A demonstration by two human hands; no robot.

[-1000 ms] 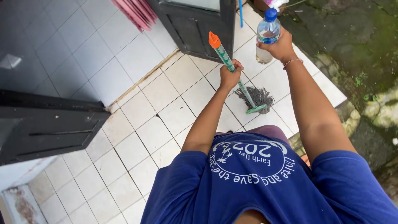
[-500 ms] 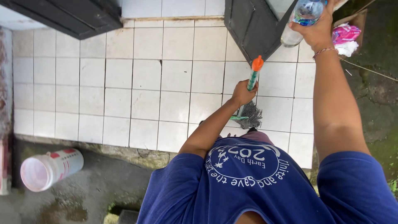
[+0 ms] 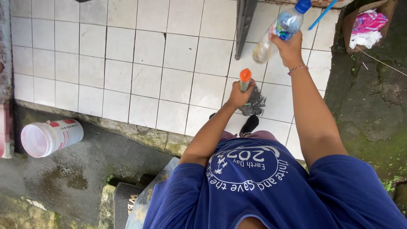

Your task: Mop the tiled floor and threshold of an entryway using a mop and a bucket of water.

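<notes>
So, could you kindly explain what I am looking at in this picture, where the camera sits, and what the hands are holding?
There is no machine here: a person wears a camera on the head, so the single view looks straight down over their blue shirt at their own two bare hands. The left hand grips a mop handle with an orange end; its grey stringy head rests on the white tiled floor. The right hand, with a thin bracelet on the wrist, holds a clear plastic bottle with a blue cap, tilted. Beyond the tile edge, on wet concrete, a white bucket lies on its side. A dark door edge stands at the top.
</notes>
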